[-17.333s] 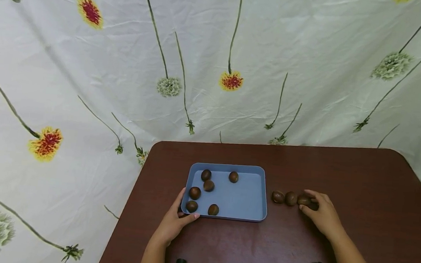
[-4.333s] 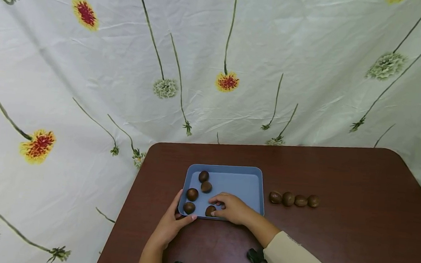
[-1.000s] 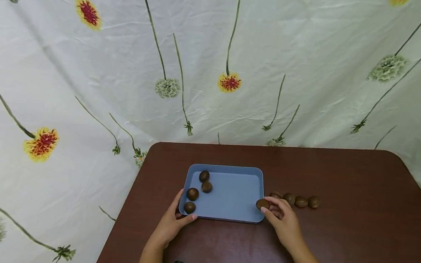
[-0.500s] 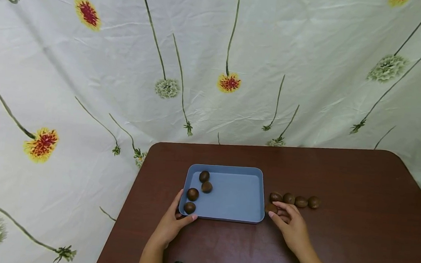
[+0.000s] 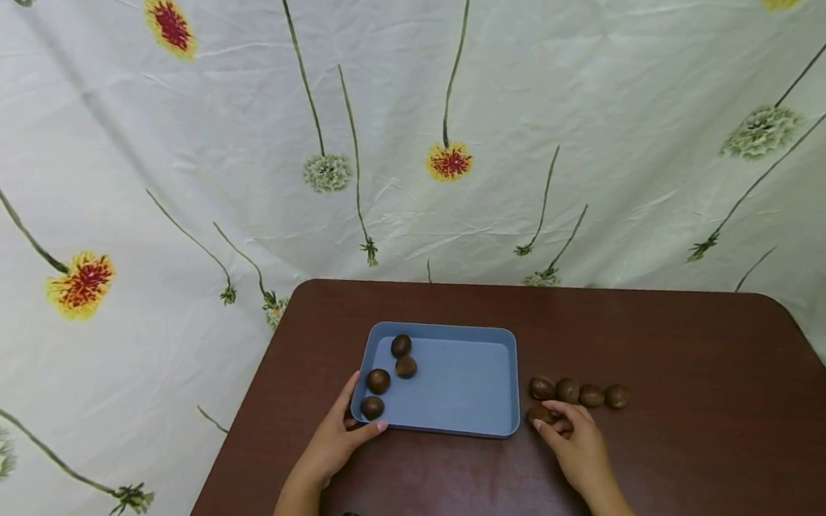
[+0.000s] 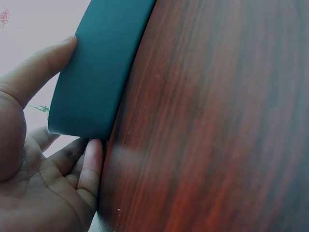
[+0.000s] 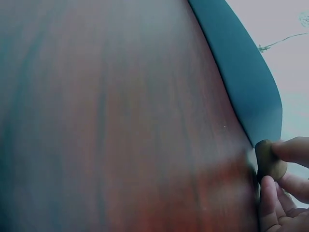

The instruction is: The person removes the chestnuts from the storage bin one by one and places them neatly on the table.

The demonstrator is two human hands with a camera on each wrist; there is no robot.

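Observation:
My left hand [image 5: 334, 441] holds the near left corner of a shallow blue tray [image 5: 460, 393]. In the left wrist view its thumb lies against the tray wall [image 6: 101, 72], with the other fingers curled at the corner. Several round, brown, nut-like balls, one of them a ball [image 5: 378, 381] near the left wall, lie in the tray's left part. Just right of the tray, my right hand [image 5: 580, 453] pinches another brown ball [image 5: 538, 415] between thumb and fingers, low over the table; the right wrist view shows this ball [image 7: 269, 162] close up.
A row of several brown balls [image 5: 567, 390] runs rightward from beside the tray, directly behind my right hand. All this is on a dark reddish-brown table [image 5: 726, 384]. Behind it hangs a white cloth [image 5: 619, 88] printed with flowers.
Earlier, my right hand took a ball from the tray's near side. Since then it has carried the ball rightward over the rim to the table, in front of the row. The left hand stays put.

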